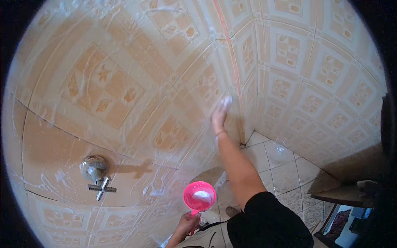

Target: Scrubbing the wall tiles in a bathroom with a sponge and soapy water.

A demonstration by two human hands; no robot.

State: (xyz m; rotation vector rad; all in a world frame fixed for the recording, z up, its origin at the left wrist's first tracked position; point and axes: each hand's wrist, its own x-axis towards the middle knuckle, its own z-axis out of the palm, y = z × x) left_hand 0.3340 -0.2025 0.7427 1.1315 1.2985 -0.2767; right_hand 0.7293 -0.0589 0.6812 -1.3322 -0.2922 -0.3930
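My left hand [188,223] grips the handle of a pink plastic dipper [199,196], which has white, soapy-looking contents. My right arm reaches forward, and my right hand [220,115] is at the patterned tiled wall [173,124], close to its corner. Something white, foam or a small pad, shows at its fingertips; which of these cannot be told. White suds streak the wall tiles. A metal tap with a cross handle [101,188] sticks out of the wall left of the dipper.
A second tiled wall [288,74] meets the first past a narrow corner ledge. Wet floor tiles [280,153] lie below. At the lower right are a dark-edged shelf or counter [344,197] and an opening with cloth-like items beyond. Part of a foot [232,211] shows near my arm.
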